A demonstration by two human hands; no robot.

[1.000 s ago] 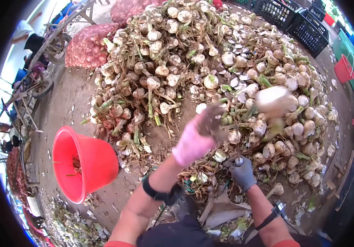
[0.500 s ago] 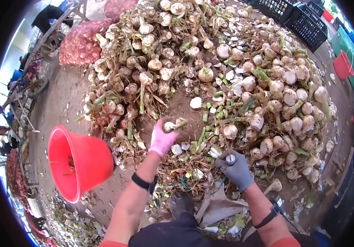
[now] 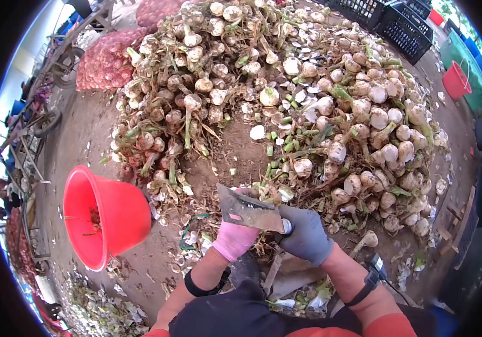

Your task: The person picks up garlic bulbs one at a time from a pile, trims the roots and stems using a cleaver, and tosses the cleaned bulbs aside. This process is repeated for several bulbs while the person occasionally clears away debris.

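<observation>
My left hand (image 3: 234, 241), in a pink glove, is closed low in front of me and partly covered by a wide blade. The whitish bulb with a green stem that it held a moment ago is mostly hidden behind that blade. In a grey glove, my right hand (image 3: 306, 236) grips the handle of a broad knife (image 3: 255, 212), whose dirty metal blade lies across my left hand. Beyond both hands, a large heap of bulbs (image 3: 218, 73) with roots and stems spreads over the ground. Another heap of bulbs (image 3: 378, 118), many with cut stems, lies to the right.
A red bucket (image 3: 126, 210) tilts on the soil at left. Behind it is a red mesh sack of bulbs (image 3: 109, 62). Black crates (image 3: 404, 33) and a small red bucket (image 3: 456, 81) stand at back right. Cut stem pieces (image 3: 288, 143) and pale scales litter the ground.
My left hand has drawn back toward me with the bulb. My right hand has swung inward, bringing the blade across my left hand. The view has shifted slightly.
</observation>
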